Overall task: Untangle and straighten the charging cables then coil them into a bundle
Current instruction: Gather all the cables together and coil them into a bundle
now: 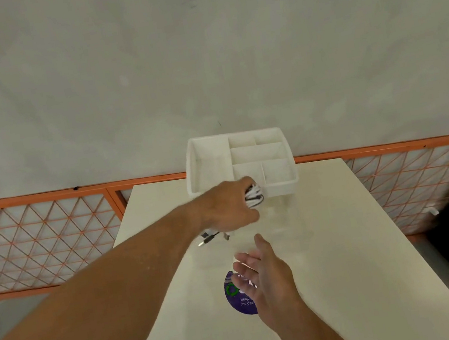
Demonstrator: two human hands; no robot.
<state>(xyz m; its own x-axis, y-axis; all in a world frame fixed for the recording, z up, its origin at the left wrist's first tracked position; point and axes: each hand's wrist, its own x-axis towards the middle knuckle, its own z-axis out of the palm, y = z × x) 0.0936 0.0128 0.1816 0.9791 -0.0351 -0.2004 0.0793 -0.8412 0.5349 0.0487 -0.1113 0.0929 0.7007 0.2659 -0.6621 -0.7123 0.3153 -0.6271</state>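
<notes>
Left hand (pixel 228 204): gripping the coiled white cables (pixel 254 194), fingers curling round the bundle, plug ends (pixel 207 238) hanging out below the palm. The bundle is sitting against the near wall of a white divided tray (pixel 195 159). Right hand (pixel 263 275): hovering open, holding nothing, above a purple sticker (pixel 236 300) on the cream table (pixel 346 238).

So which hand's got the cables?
The left hand: its fingers are curled round the bunched cables at the near edge of the white tray, plugs sticking out below. The right hand is open and holds nothing, over the purple sticker.
</notes>
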